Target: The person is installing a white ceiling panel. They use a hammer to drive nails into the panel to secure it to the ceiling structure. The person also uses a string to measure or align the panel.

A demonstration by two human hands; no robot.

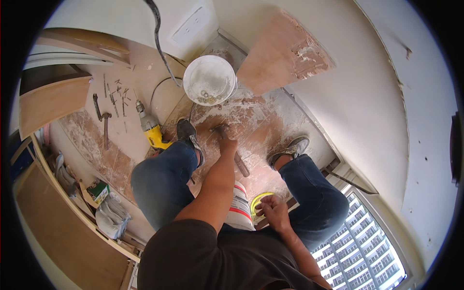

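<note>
My left hand (228, 144) is closed round a hammer (241, 166) close to its head, low over the scuffed floor between my feet. The hammer's thick handle points back toward me. In front of my right thigh, my right hand (274, 211) has its fingers curled together; what is in them, if anything, is hidden. Beside those fingers is a bright yellow ring-shaped thing (261, 199), partly covered by the hand. A white container with red bands (239, 209) stands between my legs. Ahead, a white bucket (209, 72) has several small rings at its bottom.
A yellow drill (153, 134) lies by my left shoe, its cord running toward the bucket. Farther left are another hammer (106, 130), a pry tool (96, 107) and several bits (115, 99). A brown board (285, 53) leans at the wall. A window (365, 239) is at right.
</note>
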